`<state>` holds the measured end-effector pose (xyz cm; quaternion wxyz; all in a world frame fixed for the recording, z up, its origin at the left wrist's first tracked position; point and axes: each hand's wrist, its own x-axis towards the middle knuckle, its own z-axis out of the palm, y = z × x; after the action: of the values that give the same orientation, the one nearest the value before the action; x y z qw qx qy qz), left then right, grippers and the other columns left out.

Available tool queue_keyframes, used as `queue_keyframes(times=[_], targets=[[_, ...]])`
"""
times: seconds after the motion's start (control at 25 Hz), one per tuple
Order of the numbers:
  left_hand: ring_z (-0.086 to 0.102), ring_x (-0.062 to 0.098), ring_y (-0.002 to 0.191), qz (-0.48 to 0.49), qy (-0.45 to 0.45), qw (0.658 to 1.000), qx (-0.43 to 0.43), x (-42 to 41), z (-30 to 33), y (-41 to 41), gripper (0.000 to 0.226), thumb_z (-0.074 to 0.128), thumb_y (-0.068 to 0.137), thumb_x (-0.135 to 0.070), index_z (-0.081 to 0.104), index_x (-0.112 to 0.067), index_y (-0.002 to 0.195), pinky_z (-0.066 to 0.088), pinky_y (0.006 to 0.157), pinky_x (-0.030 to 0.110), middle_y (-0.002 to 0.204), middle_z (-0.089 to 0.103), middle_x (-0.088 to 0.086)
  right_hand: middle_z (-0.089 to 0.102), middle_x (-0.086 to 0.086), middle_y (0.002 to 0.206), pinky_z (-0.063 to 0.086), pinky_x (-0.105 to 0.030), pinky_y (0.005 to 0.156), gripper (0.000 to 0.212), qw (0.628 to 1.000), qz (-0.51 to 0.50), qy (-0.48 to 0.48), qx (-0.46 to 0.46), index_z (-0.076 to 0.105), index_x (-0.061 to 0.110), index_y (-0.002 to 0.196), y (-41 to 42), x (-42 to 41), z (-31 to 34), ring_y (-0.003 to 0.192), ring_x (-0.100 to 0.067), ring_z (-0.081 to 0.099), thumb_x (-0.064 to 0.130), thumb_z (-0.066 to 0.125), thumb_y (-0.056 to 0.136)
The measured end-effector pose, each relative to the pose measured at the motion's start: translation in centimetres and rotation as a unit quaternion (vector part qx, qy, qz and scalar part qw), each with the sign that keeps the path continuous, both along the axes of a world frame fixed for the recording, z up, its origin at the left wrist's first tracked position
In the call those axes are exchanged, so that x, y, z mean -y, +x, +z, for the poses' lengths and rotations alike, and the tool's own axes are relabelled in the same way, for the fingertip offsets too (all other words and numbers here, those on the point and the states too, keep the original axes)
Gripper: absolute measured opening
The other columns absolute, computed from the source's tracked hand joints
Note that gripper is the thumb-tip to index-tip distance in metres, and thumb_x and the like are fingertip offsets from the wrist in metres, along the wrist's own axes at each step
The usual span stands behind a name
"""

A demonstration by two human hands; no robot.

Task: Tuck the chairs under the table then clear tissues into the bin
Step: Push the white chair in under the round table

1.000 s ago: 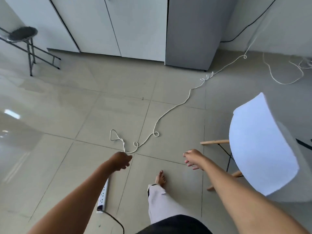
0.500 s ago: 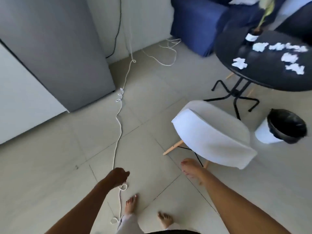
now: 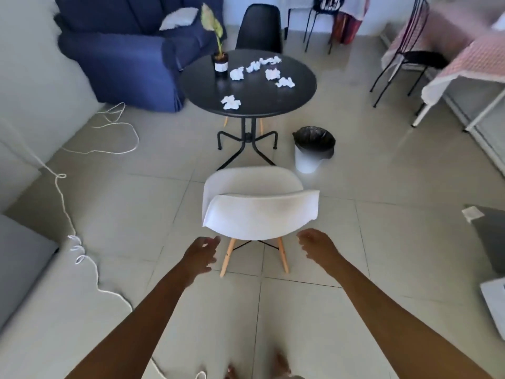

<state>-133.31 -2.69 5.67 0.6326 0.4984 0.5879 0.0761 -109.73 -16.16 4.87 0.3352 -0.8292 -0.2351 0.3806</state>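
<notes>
Both arms outstretched, left hand (image 3: 200,254) and right hand (image 3: 317,246) empty, fingers loosely spread

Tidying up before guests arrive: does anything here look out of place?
Yes. The white chair stands apart from the round table, not tucked under. Crumpled tissues litter the tabletop, though the bin sits beside it. A white cord trails loose across the floor.
</notes>
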Motion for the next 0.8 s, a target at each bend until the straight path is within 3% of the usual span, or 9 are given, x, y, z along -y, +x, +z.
queue_keyframes(times=[0.08, 0.2, 0.32, 0.4, 0.48, 0.52, 0.6, 0.68, 0.8], targets=[[0.055, 0.025, 0.108, 0.048, 0.025, 0.998, 0.036, -1.6, 2.0, 2.7, 0.059, 0.052, 0.090, -0.049, 0.035, -0.020, 0.138, 0.050, 0.089, 0.040, 0.124, 0.049, 0.008, 0.056, -0.006, 0.103, 0.046, -0.045, 0.102, 0.020, 0.987, -0.131, 0.071, -0.058, 0.061, 0.013, 0.109, 2.0, -0.7, 2.0, 0.096, -0.022, 0.054, 0.022, 0.049, 0.095], [0.046, 0.028, 0.127, 0.119, 0.030, 0.989, 0.078, -3.4, 4.2, 6.3, 0.082, 0.056, 0.082, -0.060, 0.024, -0.023, 0.148, 0.050, 0.089, 0.044, 0.142, 0.039, 0.008, 0.054, -0.008, 0.106, 0.043, -0.040, 0.105, 0.041, 0.912, -0.278, 0.171, -0.249, 0.051, 0.010, 0.130, 4.9, -2.4, 4.8, 0.104, -0.025, 0.050, 0.027, 0.056, 0.093], [0.035, 0.033, 0.137, 0.213, -0.103, 0.958, 0.164, -4.6, 5.3, 8.7, 0.083, 0.067, 0.081, -0.050, 0.027, -0.019, 0.147, 0.047, 0.101, 0.049, 0.152, 0.027, 0.013, 0.033, -0.010, 0.148, 0.036, -0.040, 0.111, 0.055, 0.878, -0.267, 0.158, -0.364, 0.035, 0.020, 0.143, 6.7, -4.3, 6.3, 0.131, -0.029, 0.041, 0.029, 0.056, 0.093], [0.030, 0.033, 0.141, 0.243, -0.146, 0.935, 0.213, -4.6, 5.5, 10.1, 0.066, 0.064, 0.088, -0.030, 0.033, -0.016, 0.145, 0.044, 0.106, 0.047, 0.156, 0.024, 0.013, 0.022, -0.008, 0.155, 0.031, -0.039, 0.113, 0.057, 0.876, -0.250, 0.133, -0.390, 0.030, 0.024, 0.145, 7.0, -5.5, 6.7, 0.140, -0.030, 0.030, 0.023, 0.055, 0.095], [0.048, 0.031, 0.129, 0.250, -0.116, 0.939, 0.205, -4.3, 5.3, 11.2, 0.049, 0.052, 0.093, -0.011, 0.039, -0.006, 0.140, 0.049, 0.100, 0.040, 0.150, 0.037, 0.016, 0.035, -0.015, 0.139, 0.033, -0.044, 0.112, 0.050, 0.840, -0.289, 0.143, -0.436, 0.035, 0.017, 0.141, 6.8, -6.7, 6.8, 0.138, -0.035, 0.032, 0.017, 0.055, 0.094], [0.060, 0.028, 0.113, 0.259, -0.104, 0.938, 0.206, -4.0, 5.0, 11.5, 0.040, 0.048, 0.093, -0.004, 0.046, -0.002, 0.133, 0.053, 0.094, 0.035, 0.143, 0.046, 0.018, 0.043, -0.018, 0.121, 0.036, -0.047, 0.109, 0.040, 0.812, -0.310, 0.162, -0.467, 0.040, 0.011, 0.132, 6.6, -7.1, 6.8, 0.132, -0.038, 0.037, 0.013, 0.053, 0.094], [0.062, 0.018, 0.078, 0.278, -0.101, 0.928, 0.224, -3.7, 4.4, 11.4, 0.015, 0.048, 0.090, 0.002, 0.060, 0.000, 0.099, 0.059, 0.081, 0.029, 0.115, 0.058, 0.018, 0.051, -0.021, 0.102, 0.044, -0.049, 0.100, 0.019, 0.773, -0.332, 0.194, -0.505, 0.046, 0.003, 0.111, 6.1, -7.8, 6.7, 0.113, -0.039, 0.049, 0.000, 0.043, 0.092], [0.060, 0.015, 0.073, 0.298, -0.106, 0.913, 0.256, -3.8, 4.0, 11.0, 0.014, 0.052, 0.088, 0.004, 0.056, -0.002, 0.077, 0.056, 0.092, 0.035, 0.093, 0.061, 0.012, 0.056, -0.023, 0.107, 0.048, -0.047, 0.094, 0.023, 0.772, -0.329, 0.201, -0.506, 0.052, -0.002, 0.096, 5.9, -8.0, 6.3, 0.105, -0.038, 0.055, -0.009, 0.032, 0.088], [0.061, 0.016, 0.075, 0.318, -0.098, 0.903, 0.271, -3.9, 3.6, 11.0, 0.014, 0.054, 0.088, 0.004, 0.056, -0.001, 0.075, 0.050, 0.098, 0.037, 0.084, 0.060, 0.009, 0.060, -0.025, 0.108, 0.047, -0.046, 0.101, 0.030, 0.774, -0.329, 0.206, -0.500, 0.055, -0.004, 0.097, 6.1, -8.2, 5.9, 0.120, -0.039, 0.054, -0.012, 0.027, 0.087]])
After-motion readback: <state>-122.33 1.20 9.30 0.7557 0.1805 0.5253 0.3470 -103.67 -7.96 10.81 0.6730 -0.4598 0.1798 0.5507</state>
